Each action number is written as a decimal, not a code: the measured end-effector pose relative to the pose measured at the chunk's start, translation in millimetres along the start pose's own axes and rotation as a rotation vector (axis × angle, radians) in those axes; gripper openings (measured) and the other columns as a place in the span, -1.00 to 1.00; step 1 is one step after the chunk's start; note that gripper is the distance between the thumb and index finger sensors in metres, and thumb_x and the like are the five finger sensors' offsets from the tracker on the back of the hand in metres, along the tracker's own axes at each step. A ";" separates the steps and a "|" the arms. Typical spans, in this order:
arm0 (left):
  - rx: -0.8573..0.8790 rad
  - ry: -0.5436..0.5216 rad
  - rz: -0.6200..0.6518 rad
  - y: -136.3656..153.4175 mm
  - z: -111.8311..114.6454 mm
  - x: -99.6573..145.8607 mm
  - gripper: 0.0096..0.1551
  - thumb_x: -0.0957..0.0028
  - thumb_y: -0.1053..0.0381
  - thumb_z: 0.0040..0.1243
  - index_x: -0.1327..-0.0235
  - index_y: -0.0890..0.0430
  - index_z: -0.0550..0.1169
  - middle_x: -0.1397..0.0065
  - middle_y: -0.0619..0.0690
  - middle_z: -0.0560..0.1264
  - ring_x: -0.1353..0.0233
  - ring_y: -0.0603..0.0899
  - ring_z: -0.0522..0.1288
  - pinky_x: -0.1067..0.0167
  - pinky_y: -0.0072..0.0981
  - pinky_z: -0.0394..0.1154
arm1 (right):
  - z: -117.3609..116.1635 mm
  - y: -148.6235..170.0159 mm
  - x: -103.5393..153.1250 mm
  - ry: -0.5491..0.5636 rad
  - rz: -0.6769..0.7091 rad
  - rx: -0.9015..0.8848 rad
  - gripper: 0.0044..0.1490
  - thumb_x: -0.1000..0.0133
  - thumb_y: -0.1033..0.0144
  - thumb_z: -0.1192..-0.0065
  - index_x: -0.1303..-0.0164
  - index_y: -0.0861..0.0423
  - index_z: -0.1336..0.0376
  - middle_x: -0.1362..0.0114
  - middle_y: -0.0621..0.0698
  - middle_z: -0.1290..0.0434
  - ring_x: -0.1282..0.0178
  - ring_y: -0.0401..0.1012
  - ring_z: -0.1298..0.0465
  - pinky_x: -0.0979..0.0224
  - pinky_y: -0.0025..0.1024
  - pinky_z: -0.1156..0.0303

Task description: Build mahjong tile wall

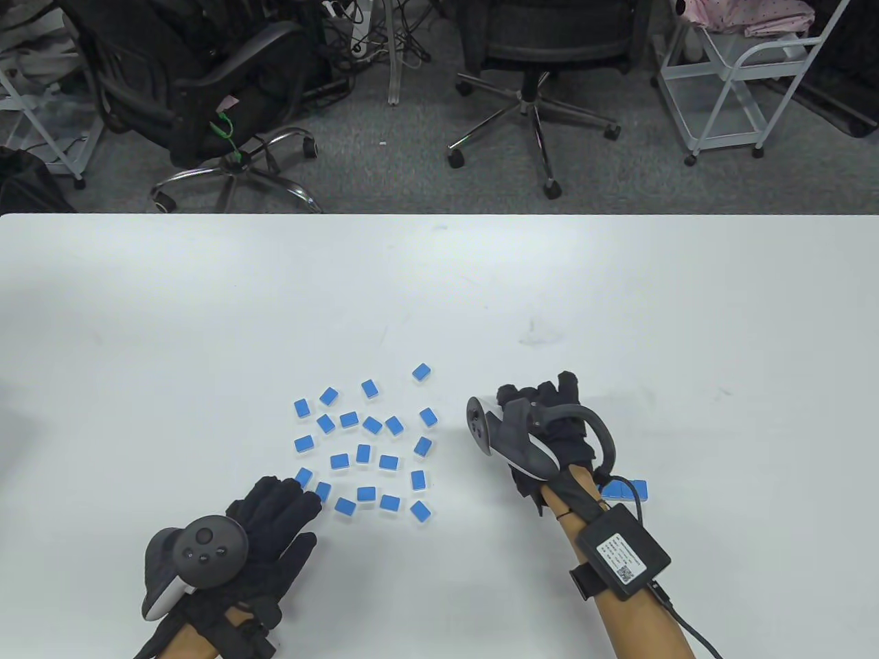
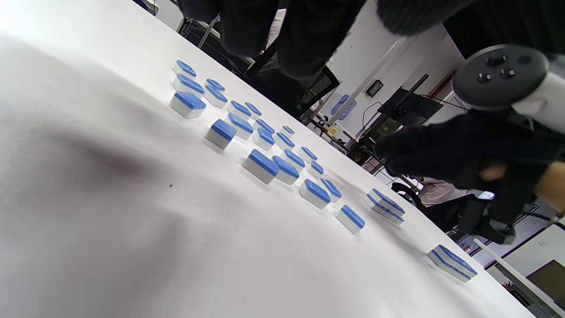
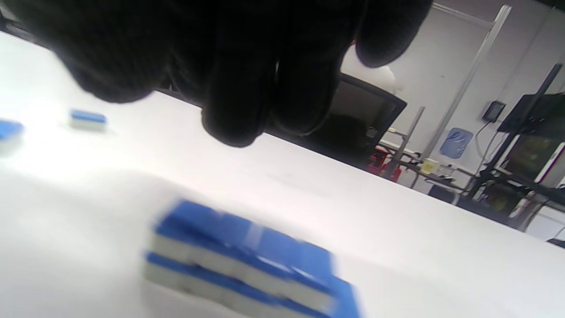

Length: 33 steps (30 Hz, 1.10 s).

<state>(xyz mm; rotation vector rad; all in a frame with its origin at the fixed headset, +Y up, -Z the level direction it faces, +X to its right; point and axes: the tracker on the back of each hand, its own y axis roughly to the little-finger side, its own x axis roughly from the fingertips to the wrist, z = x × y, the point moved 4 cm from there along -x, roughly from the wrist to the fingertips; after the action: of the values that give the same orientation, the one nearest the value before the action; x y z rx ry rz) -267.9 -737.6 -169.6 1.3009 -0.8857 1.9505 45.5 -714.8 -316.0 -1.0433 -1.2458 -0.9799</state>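
Blue-backed loose tiles (image 1: 363, 454), about 24, lie scattered on the white table (image 1: 206, 309). 2 stacked rows (image 3: 247, 260) sit by the right hand (image 1: 549, 425). Left hand (image 1: 275, 522) lies flat, released; right hand's grip I cannot tell.

White label (image 1: 623, 559) on black wrist box, print too small to read
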 end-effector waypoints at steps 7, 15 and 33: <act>0.005 -0.006 -0.009 1.6 -0.5 0.6 -0.22 -0.09 -0.35 -0.14 -0.59 -0.10 0.31 -0.75 0.01 0.09 -0.73 0.26 -0.12 -0.53 0.37 -0.18 | 15.8 -60.9 -44.1 -0.081 -0.037 -0.003 -0.29 0.14 -0.14 -0.25 -0.21 -0.10 -0.36 -0.14 -0.12 -0.64 -0.22 -0.08 -0.57 -0.60 0.08 -0.25; 0.001 -0.010 -0.005 2.2 -2.2 0.8 -0.22 -0.09 -0.35 -0.14 -0.59 -0.10 0.32 -0.75 0.01 0.09 -0.73 0.26 -0.12 -0.53 0.37 -0.17 | -15.4 -105.7 -86.4 -0.219 -0.187 0.118 -0.13 0.15 -0.27 -0.15 -0.42 -0.33 -0.07 -0.51 -0.21 -0.38 -0.57 -0.14 -0.34 -0.76 0.03 -0.05; -0.002 -0.008 -0.006 2.6 -3.9 -2.6 -0.22 -0.09 -0.35 -0.14 -0.59 -0.10 0.31 -0.75 0.01 0.09 -0.73 0.26 -0.12 -0.53 0.37 -0.17 | -14.4 -93.0 -74.4 -0.177 -0.086 0.071 -0.42 0.26 -0.07 -0.52 0.00 -0.33 -0.38 -0.20 -0.29 -0.61 -0.37 -0.21 -0.53 -0.65 0.00 -0.24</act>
<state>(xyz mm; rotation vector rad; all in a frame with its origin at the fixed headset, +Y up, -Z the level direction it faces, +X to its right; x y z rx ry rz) -271.1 -736.3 -173.7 1.3094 -0.8862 1.9410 -46.6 -750.9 -383.8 -1.0455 -1.4703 -0.9170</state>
